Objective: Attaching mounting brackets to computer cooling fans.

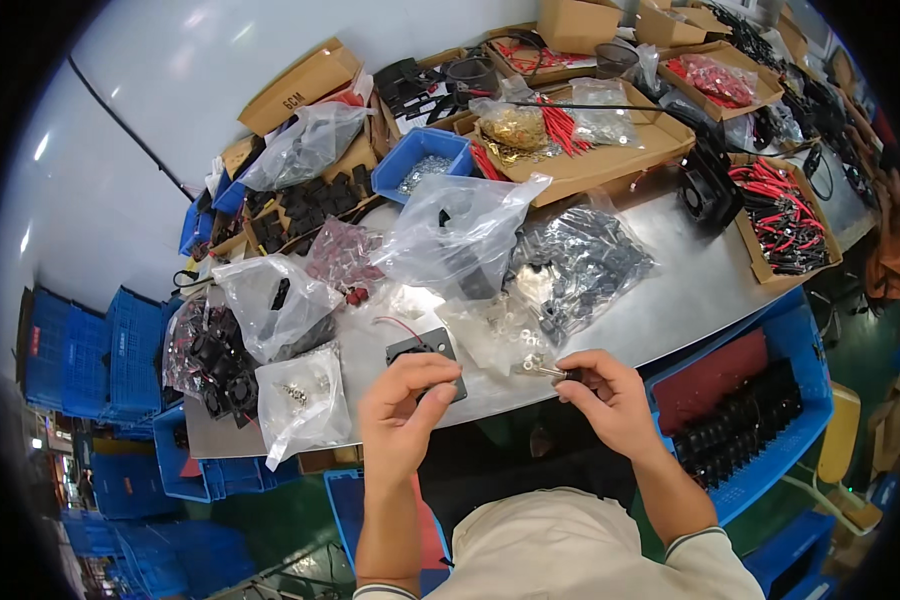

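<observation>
My left hand (410,405) is closed in a pinch at the table's front edge; anything between its fingertips is too small to make out. Just behind it lies a dark square plate-like part (438,345) with a thin red wire, partly covered by the fingers. My right hand (610,400) pinches a slim metal piece (547,371) with a dark end, which points left. Beyond that piece rests a clear bag of small pale parts (500,338). A larger bag of dark parts (590,260) lies farther back.
Clear bags (305,395) and black fans (220,365) crowd the left of the metal table (705,275). A blue bin of small metal parts (420,160) and cardboard trays (610,165) stand behind. At the right are a box of red-and-black leads (780,215) and a blue crate (740,490).
</observation>
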Tool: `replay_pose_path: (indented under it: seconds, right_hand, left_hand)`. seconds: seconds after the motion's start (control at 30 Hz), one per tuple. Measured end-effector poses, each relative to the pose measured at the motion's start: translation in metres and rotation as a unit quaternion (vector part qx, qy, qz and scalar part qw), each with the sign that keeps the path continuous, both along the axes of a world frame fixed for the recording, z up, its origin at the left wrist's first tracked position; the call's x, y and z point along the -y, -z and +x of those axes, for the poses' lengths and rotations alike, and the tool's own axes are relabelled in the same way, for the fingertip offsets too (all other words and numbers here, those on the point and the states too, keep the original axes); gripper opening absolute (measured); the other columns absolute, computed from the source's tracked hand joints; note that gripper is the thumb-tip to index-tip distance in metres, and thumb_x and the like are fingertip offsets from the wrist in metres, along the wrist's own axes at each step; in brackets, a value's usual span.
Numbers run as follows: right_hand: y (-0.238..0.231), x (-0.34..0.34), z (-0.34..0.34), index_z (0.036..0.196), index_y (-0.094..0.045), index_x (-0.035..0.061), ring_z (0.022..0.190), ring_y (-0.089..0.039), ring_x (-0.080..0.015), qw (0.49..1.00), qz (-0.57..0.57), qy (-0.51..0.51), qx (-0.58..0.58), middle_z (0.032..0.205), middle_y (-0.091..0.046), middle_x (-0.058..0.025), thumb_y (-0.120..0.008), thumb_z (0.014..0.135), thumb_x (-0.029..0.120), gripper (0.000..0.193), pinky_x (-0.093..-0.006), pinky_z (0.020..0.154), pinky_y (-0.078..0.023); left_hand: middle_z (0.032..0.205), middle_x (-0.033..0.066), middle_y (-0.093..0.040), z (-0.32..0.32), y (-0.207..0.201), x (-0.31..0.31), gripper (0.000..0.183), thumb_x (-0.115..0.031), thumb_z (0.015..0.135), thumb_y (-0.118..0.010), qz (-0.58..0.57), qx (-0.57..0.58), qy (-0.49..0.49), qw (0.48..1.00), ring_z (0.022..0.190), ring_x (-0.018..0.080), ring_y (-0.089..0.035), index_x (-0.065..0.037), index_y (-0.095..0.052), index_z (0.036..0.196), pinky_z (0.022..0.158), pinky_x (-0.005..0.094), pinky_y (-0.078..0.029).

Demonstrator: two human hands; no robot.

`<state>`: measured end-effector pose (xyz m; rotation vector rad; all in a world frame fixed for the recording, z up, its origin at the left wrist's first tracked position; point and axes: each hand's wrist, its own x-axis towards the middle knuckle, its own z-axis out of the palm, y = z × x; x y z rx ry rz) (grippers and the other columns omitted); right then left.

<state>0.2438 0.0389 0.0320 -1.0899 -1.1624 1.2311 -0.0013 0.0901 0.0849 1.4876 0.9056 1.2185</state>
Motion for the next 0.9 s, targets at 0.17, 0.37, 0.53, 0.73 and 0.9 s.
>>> replay_pose_path:
  seconds: [0.17,0.37,0.53,0.73,0.9]
  right_hand:
    - [0.003,0.003,-0.008,0.12,-0.061,-0.0023,0.088,-0.066,-0.0145,0.998,-0.007,-0.042,-0.044,0.102,-0.065,-0.0088,-0.058,0.094,-0.004,0.026,-0.0251,0.079,-0.052]
    - [0.057,0.041,-0.093,0.12,-0.05,0.0044,0.1,-0.068,-0.0215,0.845,-0.323,-0.324,-0.276,0.107,-0.067,-0.0145,-0.047,0.106,0.019,0.021,-0.032,0.089,-0.055]
    - [0.08,0.081,-0.155,0.123,-0.053,0.0061,0.095,-0.069,-0.0276,0.58,-0.542,-0.478,-0.375,0.111,-0.067,-0.0126,-0.052,0.103,0.026,0.028,-0.0419,0.084,-0.059]
    - [0.083,0.138,-0.193,0.121,-0.059,0.0089,0.091,-0.069,-0.025,0.707,-0.384,-0.554,-0.212,0.111,-0.068,-0.0105,-0.054,0.101,0.038,0.036,-0.0378,0.076,-0.06]
    - [0.095,0.106,-0.16,0.131,-0.055,0.007,0.107,-0.066,-0.0224,0.512,-0.437,-0.567,-0.474,0.129,-0.062,-0.0106,-0.052,0.103,0.036,0.04,-0.0399,0.086,-0.058]
  left_hand:
    - [0.105,0.0123,-0.067,-0.008,0.003,0.003,0.012,0.004,0.088,-0.065,0.022,0.043,-0.051,0.998,0.095,0.0193,-0.062,0.002,-0.071,0.097,0.083,0.0295,-0.048]
    - [0.104,0.0056,-0.061,-0.041,-0.098,-0.049,0.01,-0.014,0.097,-0.061,0.09,0.507,0.047,0.856,0.085,0.0142,-0.054,-0.004,-0.061,0.1,0.08,0.0323,-0.048]
    - [0.098,0.0057,-0.058,-0.042,-0.164,-0.063,0.01,-0.011,0.094,-0.061,0.228,0.515,0.034,0.826,0.084,0.0158,-0.052,-0.003,-0.059,0.101,0.076,0.0332,-0.042]
    - [0.102,0.0046,-0.056,-0.031,-0.169,-0.061,0.009,-0.008,0.092,-0.062,0.279,0.503,0.012,0.818,0.084,0.0165,-0.052,-0.005,-0.057,0.098,0.075,0.0338,-0.039]
    - [0.102,0.0061,-0.059,-0.016,-0.152,-0.06,0.01,-0.009,0.093,-0.061,0.229,0.541,0.006,0.809,0.081,0.0173,-0.053,-0.004,-0.058,0.101,0.075,0.0339,-0.041]
